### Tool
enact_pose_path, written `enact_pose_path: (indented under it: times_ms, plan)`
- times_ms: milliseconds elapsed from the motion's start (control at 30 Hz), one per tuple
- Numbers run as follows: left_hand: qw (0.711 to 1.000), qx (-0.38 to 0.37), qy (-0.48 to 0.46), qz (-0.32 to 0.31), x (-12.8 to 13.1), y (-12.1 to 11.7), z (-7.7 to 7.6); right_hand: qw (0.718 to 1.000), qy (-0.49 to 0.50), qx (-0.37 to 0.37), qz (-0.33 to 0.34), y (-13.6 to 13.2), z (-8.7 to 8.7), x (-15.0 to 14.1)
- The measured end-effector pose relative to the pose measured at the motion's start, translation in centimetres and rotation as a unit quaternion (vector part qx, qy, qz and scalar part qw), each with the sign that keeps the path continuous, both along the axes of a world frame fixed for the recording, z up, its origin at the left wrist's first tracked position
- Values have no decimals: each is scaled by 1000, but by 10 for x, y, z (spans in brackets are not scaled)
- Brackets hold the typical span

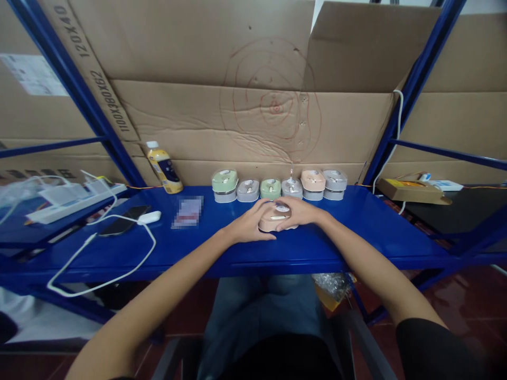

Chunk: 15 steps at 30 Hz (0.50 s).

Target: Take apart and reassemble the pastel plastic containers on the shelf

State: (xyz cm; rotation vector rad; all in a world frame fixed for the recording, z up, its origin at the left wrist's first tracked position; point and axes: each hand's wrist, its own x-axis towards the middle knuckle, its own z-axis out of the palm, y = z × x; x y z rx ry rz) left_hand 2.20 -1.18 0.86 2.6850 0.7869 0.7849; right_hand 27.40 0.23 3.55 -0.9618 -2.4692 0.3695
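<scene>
Here we are at the blue table [356,232], and both hands are on the peach lidded box [269,224]! The left hand [249,222] curls its fingers round one side, the right hand [301,211] closes in from the other; they're gripping it between them, with some fingertips hidden. Whether it touches the table, I can't tell.

Look just beyond the fingers: a row of similar boxes! From the left, a green box [224,181] on a grey one, a single grey box [248,191], a small green box [271,189], another single grey box [292,189], then a peach box [312,180] topping its stack and a grey stack [335,184] at the end.

Out left of the left fingers sits a blurred-out packet [187,212], then a smartphone [124,220] with a white cable [153,248] near it, and farther off, beyond the packet, a white-capped yellow bottle [163,168].
</scene>
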Motion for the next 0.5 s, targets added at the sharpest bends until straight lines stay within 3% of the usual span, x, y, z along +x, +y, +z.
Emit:
enact_pose_path:
  times_ms: [133,233,333,500]
  plan:
    - [990,-100,-65,73,-1,12,-11,1000,-7,9,-15,4,-8,-6]
    - [985,-125,-79,93,-5,15,-13,1000,28,-10,-3,8,-5,1]
    - [989,-98,-69,83,-9,12,-10,993,111,-27,-12,15,1,16]
    - [1000,-29,6,7,-9,3,-2,974,195,5,-112,24,9,42]
